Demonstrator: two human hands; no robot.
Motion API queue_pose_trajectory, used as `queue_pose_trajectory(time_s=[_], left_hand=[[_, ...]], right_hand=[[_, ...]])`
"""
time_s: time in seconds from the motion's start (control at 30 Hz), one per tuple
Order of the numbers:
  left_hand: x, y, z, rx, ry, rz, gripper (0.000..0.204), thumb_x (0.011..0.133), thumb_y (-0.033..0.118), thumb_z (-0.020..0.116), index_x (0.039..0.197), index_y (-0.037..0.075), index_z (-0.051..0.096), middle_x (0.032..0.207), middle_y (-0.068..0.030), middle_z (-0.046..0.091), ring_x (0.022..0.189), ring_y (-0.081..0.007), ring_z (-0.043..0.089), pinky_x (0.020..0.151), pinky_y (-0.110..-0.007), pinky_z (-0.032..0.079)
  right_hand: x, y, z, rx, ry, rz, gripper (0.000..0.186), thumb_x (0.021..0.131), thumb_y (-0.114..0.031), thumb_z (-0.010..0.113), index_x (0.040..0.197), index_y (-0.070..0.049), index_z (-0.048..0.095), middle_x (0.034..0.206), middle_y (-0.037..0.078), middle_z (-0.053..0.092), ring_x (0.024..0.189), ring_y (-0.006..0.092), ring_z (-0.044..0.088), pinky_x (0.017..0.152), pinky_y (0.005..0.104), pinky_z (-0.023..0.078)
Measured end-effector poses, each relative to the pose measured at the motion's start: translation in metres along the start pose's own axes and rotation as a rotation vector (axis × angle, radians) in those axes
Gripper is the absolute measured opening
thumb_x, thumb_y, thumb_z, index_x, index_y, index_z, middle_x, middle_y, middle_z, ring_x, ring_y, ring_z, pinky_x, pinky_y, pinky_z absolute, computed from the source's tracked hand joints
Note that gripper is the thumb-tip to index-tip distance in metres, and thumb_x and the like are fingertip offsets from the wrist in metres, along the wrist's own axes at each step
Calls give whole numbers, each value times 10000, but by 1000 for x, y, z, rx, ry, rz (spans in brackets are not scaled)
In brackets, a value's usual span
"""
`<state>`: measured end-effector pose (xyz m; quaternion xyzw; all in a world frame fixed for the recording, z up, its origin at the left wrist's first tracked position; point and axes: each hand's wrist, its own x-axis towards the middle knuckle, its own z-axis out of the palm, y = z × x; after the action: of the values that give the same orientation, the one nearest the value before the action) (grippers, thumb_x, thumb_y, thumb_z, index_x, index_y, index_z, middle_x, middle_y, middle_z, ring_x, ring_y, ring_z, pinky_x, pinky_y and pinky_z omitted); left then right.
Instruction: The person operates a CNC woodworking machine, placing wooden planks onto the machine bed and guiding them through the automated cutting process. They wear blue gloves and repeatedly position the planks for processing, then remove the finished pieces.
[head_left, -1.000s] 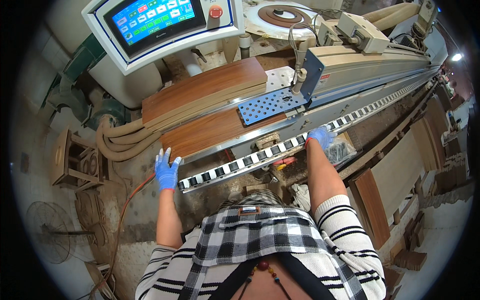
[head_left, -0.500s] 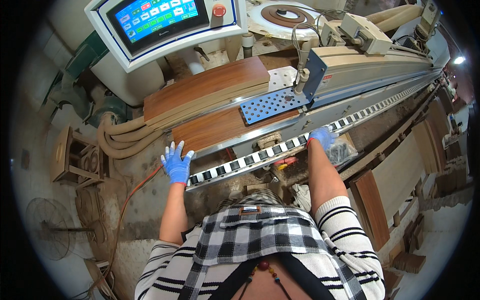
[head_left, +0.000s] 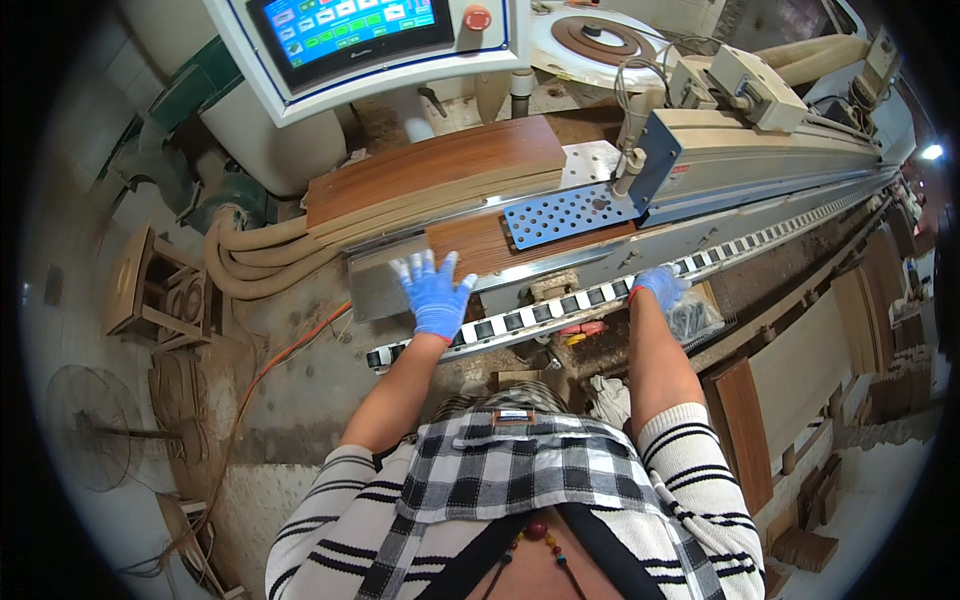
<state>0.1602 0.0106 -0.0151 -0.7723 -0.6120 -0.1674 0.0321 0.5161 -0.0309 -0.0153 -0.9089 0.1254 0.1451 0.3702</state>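
My left hand (head_left: 436, 295), in a blue glove with pale fingertips, is open with fingers spread. It lies by the left end of a brown wood-grain panel (head_left: 470, 245) on the machine's metal bed (head_left: 385, 275). Part of the panel is under a blue perforated plate (head_left: 570, 215). My right hand (head_left: 661, 286), gloved alike, rests on the rail of black-and-white rollers (head_left: 541, 312) along the machine's front. Its fingers reach over the rail and are partly hidden; I see nothing held in it.
Behind the panel lies a stack of wood-grain boards (head_left: 430, 170). A control screen (head_left: 350, 35) with a red button (head_left: 477, 18) hangs above. Ribbed hoses (head_left: 270, 265) curl at left, near a wooden stool (head_left: 160, 290) and a fan (head_left: 95, 425). More boards (head_left: 745, 430) lean at right.
The wood panel has slid right along the bed, baring metal at its left. My left hand has moved right with it. My right hand stays on the rail; the view has shifted slightly.
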Motion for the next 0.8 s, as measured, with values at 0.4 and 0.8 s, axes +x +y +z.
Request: queue_pose_trajectory(time_s=[0.4,0.8], left_hand=[[137,-52,-75,232,8,105,722,850,515,561,1432,145,348,1495,-105,307,1398,-299,224,1135,-494,107],[133,-55,-61,356,-102,155,678,831,501,593,1380,142,418,1422,-68,421,1346,-259,332,1117,-481,168]], right_hand=[[19,7,12,-42,17,-27,677,946,-449,382,1470,-72,178,1364,193,426,1164,347,520,931,453,450],[25,13,12,-14,-34,-40,691,930,-428,420,1473,-75,178,1418,197,380,1235,332,463,994,435,403]])
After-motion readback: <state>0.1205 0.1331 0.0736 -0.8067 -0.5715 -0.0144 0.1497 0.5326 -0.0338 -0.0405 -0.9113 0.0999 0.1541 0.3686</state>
